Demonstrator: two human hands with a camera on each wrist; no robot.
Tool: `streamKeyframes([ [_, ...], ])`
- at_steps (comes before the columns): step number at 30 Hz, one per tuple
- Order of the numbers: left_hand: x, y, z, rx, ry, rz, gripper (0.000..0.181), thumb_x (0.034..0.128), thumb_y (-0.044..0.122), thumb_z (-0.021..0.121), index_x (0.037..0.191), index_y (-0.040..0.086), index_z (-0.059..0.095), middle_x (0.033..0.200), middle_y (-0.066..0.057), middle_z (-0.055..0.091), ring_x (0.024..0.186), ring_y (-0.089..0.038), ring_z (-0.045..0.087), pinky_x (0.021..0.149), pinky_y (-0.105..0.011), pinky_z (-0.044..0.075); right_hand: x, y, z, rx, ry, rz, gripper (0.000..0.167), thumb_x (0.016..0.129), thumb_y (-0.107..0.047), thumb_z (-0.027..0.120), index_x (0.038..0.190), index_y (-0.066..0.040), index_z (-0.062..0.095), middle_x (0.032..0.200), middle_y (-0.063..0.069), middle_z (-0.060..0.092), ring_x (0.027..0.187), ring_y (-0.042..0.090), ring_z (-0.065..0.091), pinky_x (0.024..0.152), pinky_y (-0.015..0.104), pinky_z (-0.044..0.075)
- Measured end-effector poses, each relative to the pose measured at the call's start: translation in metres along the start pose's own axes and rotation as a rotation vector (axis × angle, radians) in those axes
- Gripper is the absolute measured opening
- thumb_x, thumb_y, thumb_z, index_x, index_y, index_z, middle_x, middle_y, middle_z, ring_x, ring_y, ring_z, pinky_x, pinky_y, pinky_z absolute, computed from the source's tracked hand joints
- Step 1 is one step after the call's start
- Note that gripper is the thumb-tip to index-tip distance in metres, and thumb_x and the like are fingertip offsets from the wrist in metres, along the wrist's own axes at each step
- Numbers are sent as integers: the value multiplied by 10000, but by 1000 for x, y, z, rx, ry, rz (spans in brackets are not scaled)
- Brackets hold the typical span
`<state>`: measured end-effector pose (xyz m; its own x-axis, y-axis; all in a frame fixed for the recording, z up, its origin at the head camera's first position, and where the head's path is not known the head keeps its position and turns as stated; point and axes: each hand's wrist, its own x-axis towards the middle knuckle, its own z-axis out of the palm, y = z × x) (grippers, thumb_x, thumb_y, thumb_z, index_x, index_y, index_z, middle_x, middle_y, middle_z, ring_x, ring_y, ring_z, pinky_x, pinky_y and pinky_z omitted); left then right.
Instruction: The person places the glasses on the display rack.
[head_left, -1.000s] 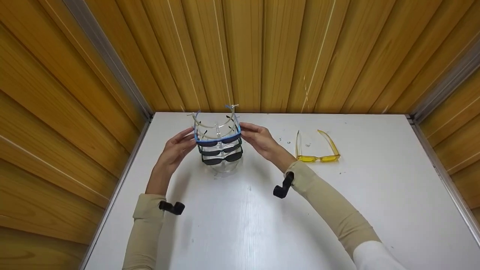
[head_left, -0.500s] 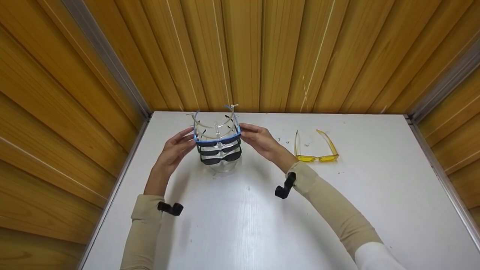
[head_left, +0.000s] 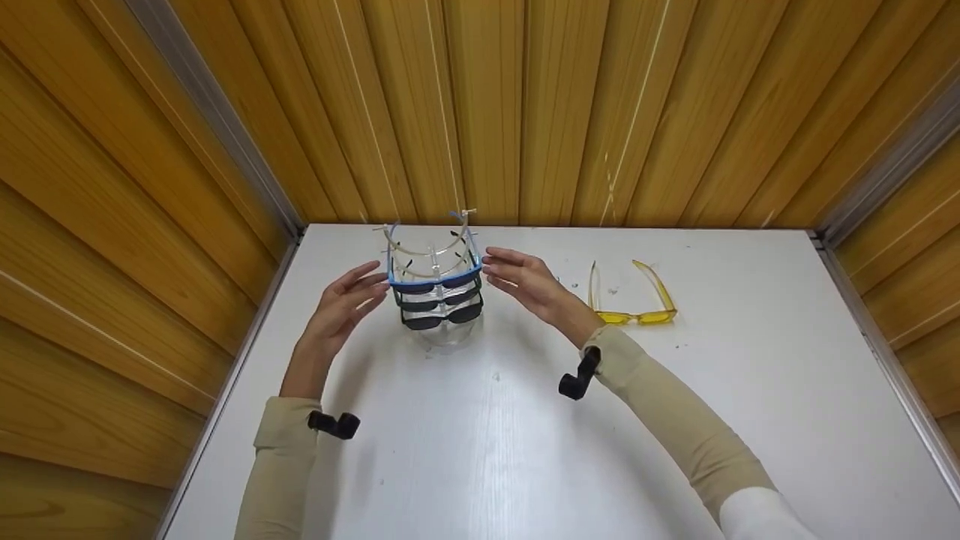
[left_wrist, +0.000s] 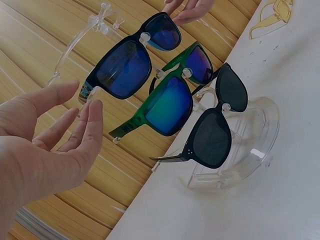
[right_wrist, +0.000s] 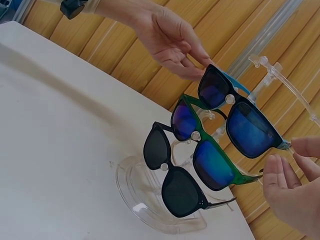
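Note:
A clear display stand [left_wrist: 270, 125] holds three pairs of sunglasses, one above another. Topmost are the blue-framed sunglasses [head_left: 414, 287] with dark blue lenses. Below them come the green-framed sunglasses [left_wrist: 165, 107] with mirrored lenses, and black sunglasses [left_wrist: 212, 140] sit lowest. My left hand [head_left: 337, 311] is beside the left end of the blue pair, fingers loosely extended and a small gap away. My right hand [head_left: 534, 289] is at the right end, fingertips very close to the frame; whether they touch it I cannot tell. Neither hand grips anything.
Yellow glasses [head_left: 656, 317] stand on the white table [head_left: 480, 450] to the right, temples pointing back, near the right forearm. Small clear bits lie behind the right wrist. Wood-patterned panels [head_left: 487, 112] rise behind the table and at both sides.
Both hands have let go of the blue sunglasses' sides and drawn slightly outward, the left one more clearly. The sunglasses stay in place on the stand.

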<state>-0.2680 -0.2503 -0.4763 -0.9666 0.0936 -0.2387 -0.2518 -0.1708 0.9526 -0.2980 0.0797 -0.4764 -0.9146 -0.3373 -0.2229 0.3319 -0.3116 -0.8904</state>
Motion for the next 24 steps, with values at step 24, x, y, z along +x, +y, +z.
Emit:
streamKeyframes([
  [24,-31,-38,16,82,-127,16,528,997,85,645,1489,-2,475,1353,-128,668,1117,-136,702,998,-313,568,-40,7,-56,-105,-22,55,432,1015,-56,608,1440,-22,536,1361,136,645,1249,244,627,1036,308,565],
])
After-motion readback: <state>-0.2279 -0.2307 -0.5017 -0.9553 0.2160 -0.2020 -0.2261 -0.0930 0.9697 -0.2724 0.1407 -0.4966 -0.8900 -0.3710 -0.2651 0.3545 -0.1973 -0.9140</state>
